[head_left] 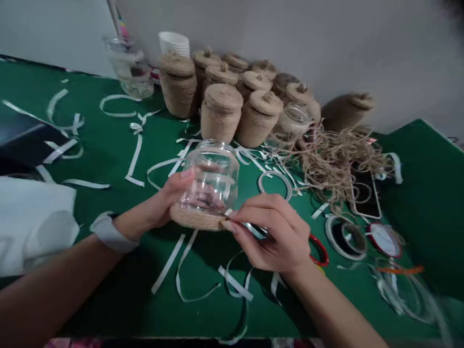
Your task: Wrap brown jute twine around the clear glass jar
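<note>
A clear glass jar (213,179) is held above the green table, slightly tilted. Jute twine (197,218) is wrapped in a band around its lower end. My left hand (168,198) grips the jar from the left side, with some fingers hidden behind the glass. At the band's right end, my right hand (273,229) pinches with thumb and forefinger. A small pale bit shows at those fingertips, too small to make out, possibly a strip or twine end.
Twine-wrapped lidded jars (222,113) stand in a group at the back. Loose twine (337,159) lies tangled at right, over a phone (365,193). Tape rolls (346,237) and several white strips (168,263) are scattered about. White cups (174,43) are stacked behind.
</note>
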`<state>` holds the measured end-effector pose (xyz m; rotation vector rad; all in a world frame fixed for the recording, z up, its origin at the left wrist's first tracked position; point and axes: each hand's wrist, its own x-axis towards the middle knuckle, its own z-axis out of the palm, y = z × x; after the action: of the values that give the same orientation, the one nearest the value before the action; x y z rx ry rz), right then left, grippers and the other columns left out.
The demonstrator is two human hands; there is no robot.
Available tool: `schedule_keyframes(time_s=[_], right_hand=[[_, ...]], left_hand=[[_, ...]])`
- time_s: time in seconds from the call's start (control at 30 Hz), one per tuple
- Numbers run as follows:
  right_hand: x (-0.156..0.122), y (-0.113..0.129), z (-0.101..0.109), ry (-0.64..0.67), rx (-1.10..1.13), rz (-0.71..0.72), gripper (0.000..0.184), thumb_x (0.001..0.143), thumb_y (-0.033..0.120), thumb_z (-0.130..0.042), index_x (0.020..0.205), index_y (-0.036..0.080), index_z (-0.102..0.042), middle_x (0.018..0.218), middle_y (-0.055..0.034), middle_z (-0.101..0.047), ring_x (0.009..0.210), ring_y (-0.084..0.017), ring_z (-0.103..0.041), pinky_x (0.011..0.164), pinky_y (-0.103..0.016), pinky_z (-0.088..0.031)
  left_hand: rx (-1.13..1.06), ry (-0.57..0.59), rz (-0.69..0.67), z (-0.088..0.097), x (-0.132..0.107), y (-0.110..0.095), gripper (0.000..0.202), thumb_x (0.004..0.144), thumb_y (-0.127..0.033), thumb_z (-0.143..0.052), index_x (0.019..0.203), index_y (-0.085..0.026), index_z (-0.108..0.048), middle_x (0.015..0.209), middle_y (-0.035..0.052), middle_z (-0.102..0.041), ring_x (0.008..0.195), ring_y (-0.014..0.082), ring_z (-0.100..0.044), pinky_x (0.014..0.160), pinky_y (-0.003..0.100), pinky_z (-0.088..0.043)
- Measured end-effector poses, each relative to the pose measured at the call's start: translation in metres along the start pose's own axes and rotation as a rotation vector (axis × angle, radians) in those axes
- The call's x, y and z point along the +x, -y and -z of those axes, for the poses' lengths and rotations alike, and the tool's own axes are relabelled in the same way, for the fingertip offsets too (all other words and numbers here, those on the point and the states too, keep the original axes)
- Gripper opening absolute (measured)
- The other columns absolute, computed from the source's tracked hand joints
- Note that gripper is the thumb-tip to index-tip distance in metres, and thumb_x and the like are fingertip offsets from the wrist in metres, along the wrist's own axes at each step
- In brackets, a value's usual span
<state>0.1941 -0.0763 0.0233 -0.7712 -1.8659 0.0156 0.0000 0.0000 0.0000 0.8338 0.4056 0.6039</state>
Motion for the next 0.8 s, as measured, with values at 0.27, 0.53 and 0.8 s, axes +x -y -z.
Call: schedule_keyframes(time_s=[0.27,0.53,0.8], right_hand=[[0.0005,0.0017,0.0005,-0.025,0.008,-0.048,0.020,0.079,0.011,-0.072,0.096,0.017,-0.063,0.080,-0.0040,-0.071,0.073,-0.013,-0.067,0.063,-0.024,-0.058],[-0.0011,0.0010,-0.0005,-0.030,-0.004,-0.017,0.017,0.081,0.011,-0.070,0.095,0.017,-0.064,0.080,-0.0032,-0.070,0.073,-0.012,-0.065,0.063,-0.023,-0.058],[-0.0005,0.0013,-0.0005,0.022,0.013,-0.013,0.012,0.081,0.010,-0.068,0.090,0.016,-0.064,0.079,-0.0050,-0.067,0.073,-0.013,-0.064,0.062,-0.025,-0.056]], left_hand=[[-0.013,0.014,-0.043,-0.0001,0.0006,0.0023,0.059,0.083,-0.052,-0.066,0.124,-0.013,-0.048,0.091,0.0091,-0.078,0.080,0.0233,-0.076,0.072,0.032,-0.059],[0.014,0.023,-0.036,0.0007,0.0016,0.0008,0.065,0.079,-0.058,-0.069,0.123,-0.014,-0.050,0.090,0.0101,-0.078,0.077,0.0243,-0.075,0.067,0.033,-0.060],[0.005,0.015,-0.044,0.0005,0.0013,0.0035,0.059,0.080,-0.057,-0.068,0.119,-0.016,-0.052,0.088,0.0088,-0.078,0.077,0.0235,-0.075,0.069,0.033,-0.060]])
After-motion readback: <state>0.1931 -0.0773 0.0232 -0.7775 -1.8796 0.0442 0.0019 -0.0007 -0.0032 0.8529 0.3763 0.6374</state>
